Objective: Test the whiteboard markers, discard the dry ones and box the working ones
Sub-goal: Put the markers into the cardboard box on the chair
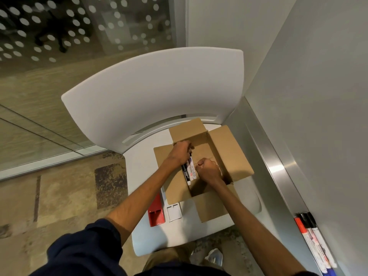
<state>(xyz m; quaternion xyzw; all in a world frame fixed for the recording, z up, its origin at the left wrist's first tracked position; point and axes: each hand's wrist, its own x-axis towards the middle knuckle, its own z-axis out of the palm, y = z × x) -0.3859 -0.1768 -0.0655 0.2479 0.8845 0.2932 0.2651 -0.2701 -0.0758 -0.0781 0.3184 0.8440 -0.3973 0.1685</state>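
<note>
A bundle of markers (189,170) is gripped in the left hand (180,153) and held right over the open cardboard box (229,152). The right hand (208,169) is balled up just beside them, above the box; whether anything is held inside that fist cannot be told. So boxing looks to be under way, but not finished: spare markers (313,240) are seen lying on the metal ledge (278,166) under the whiteboard (318,86), presumably yet to be tested. No bin is seen. The box is set on the seat of a white chair (143,172), with a red carton (156,215) and a white carton (174,213) beside it. Patchy carpet (59,196) and a dotted glass wall (59,26) are seen to the left.
</note>
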